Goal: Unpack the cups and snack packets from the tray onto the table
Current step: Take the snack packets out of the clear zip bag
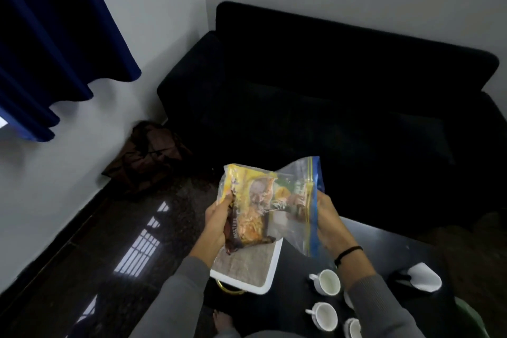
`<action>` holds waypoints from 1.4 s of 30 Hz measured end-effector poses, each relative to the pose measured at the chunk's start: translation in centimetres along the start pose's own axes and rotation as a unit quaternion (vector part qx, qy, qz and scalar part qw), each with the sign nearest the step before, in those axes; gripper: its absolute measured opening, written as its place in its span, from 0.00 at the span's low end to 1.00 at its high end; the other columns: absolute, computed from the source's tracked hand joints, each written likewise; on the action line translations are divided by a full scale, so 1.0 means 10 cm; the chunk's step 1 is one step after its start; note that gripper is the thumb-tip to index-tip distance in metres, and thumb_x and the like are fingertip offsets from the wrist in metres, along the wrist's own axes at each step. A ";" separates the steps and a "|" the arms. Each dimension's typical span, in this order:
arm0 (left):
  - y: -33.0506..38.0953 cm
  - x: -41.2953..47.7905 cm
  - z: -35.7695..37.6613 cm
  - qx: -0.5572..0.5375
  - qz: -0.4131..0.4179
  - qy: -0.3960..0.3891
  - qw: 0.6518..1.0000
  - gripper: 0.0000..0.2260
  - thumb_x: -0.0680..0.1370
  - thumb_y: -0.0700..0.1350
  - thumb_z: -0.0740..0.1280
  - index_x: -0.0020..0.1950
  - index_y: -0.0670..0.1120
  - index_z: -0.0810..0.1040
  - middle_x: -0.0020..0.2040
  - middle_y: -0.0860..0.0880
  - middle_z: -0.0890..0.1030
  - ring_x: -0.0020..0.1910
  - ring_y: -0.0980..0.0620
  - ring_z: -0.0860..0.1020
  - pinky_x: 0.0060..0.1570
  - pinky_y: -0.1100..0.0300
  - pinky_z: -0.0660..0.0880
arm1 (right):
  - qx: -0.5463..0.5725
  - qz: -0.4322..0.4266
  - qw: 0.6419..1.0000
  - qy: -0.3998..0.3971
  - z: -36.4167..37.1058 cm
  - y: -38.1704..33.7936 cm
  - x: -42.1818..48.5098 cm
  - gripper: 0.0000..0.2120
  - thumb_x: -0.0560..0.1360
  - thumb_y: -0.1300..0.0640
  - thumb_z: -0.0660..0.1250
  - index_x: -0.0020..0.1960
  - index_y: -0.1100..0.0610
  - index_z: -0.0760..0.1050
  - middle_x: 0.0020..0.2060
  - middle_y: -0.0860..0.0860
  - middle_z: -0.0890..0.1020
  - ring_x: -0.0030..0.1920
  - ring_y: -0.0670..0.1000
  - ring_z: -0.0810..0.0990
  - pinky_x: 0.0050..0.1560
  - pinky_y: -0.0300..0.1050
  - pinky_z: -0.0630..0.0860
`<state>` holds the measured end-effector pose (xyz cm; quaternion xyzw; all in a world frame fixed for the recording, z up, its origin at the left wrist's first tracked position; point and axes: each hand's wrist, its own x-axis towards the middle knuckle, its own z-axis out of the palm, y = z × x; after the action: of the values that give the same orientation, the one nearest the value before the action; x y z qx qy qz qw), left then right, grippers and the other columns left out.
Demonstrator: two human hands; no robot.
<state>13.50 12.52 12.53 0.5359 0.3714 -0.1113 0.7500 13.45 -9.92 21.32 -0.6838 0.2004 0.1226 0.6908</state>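
- The left hand point(216, 221) grips a yellow snack packet point(251, 208) by its left edge, thumb pressed on the front, holding it up in the air above the tray point(270, 276).
- The right hand point(327, 221) is closed on the blue-zippered edge of a clear zip bag point(297, 200); the packet seems to sit partly inside the bag's mouth, though blur makes that uncertain.
- The tray is white-rimmed with a grey liner and rests on the left end of the dark table point(384, 250), directly under the packet.
- Three white cups point(326, 281) stand on the table just right of the tray, near the right sleeve.
- A white folded object point(424, 276) lies farther right on the table.
- A black sofa point(343, 96) stands behind the table.
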 end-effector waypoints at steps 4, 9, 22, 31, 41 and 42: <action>-0.22 0.16 -0.15 0.019 -0.020 0.044 0.999 0.15 0.79 0.51 0.72 0.44 0.40 0.77 0.47 0.39 0.80 0.48 0.41 0.79 0.53 0.42 0.78 | -0.046 -0.010 0.999 0.024 -0.16 0.26 -0.01 0.06 0.80 0.64 0.67 0.50 0.55 0.80 0.36 0.46 0.87 0.37 0.46 0.85 0.32 0.32 0.78; -0.54 0.38 -0.31 0.007 -0.032 0.118 0.992 0.13 0.78 0.52 0.72 0.44 0.42 0.80 0.43 0.42 0.84 0.42 0.43 0.83 0.39 0.55 0.80 | -0.024 0.014 0.994 0.101 -0.23 0.66 0.13 0.09 0.76 0.60 0.73 0.56 0.55 0.81 0.46 0.50 0.89 0.40 0.42 0.86 0.35 0.37 0.81; -1.29 1.08 -0.90 0.011 -0.095 0.136 0.986 0.22 0.75 0.54 0.75 0.57 0.37 0.82 0.54 0.36 0.84 0.53 0.37 0.84 0.55 0.42 0.80 | 0.030 0.031 0.981 0.190 -0.18 1.96 1.06 0.15 0.73 0.49 0.77 0.58 0.48 0.80 0.50 0.45 0.87 0.52 0.45 0.84 0.54 0.46 0.75; -1.22 1.52 -1.26 0.008 -0.065 0.147 0.987 0.31 0.72 0.57 0.76 0.65 0.35 0.78 0.58 0.34 0.83 0.55 0.35 0.83 0.52 0.43 0.81 | 0.032 0.041 0.988 0.143 0.16 2.44 1.98 0.09 0.75 0.52 0.75 0.52 0.49 0.79 0.50 0.48 0.87 0.50 0.49 0.86 0.45 0.43 0.79; -1.27 1.72 -1.24 -0.006 -0.039 0.086 0.996 0.26 0.68 0.58 0.77 0.54 0.39 0.84 0.48 0.38 0.88 0.42 0.41 0.88 0.34 0.52 0.83 | 0.028 0.102 0.994 0.008 0.43 2.63 2.42 0.07 0.82 0.58 0.66 0.56 0.58 0.81 0.43 0.49 0.89 0.42 0.48 0.88 0.43 0.41 0.84; -1.27 1.72 -1.22 -0.008 -0.040 0.086 0.995 0.28 0.66 0.59 0.77 0.56 0.39 0.83 0.49 0.38 0.87 0.43 0.41 0.88 0.35 0.52 0.83 | 0.026 0.103 0.994 0.020 0.43 2.63 2.38 0.05 0.82 0.58 0.66 0.54 0.56 0.81 0.43 0.49 0.88 0.40 0.48 0.88 0.41 0.41 0.84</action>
<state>12.99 22.22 -10.08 0.5227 0.4566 -0.0916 0.7141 23.45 -7.23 -12.84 -0.6436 0.2865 0.1744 0.6879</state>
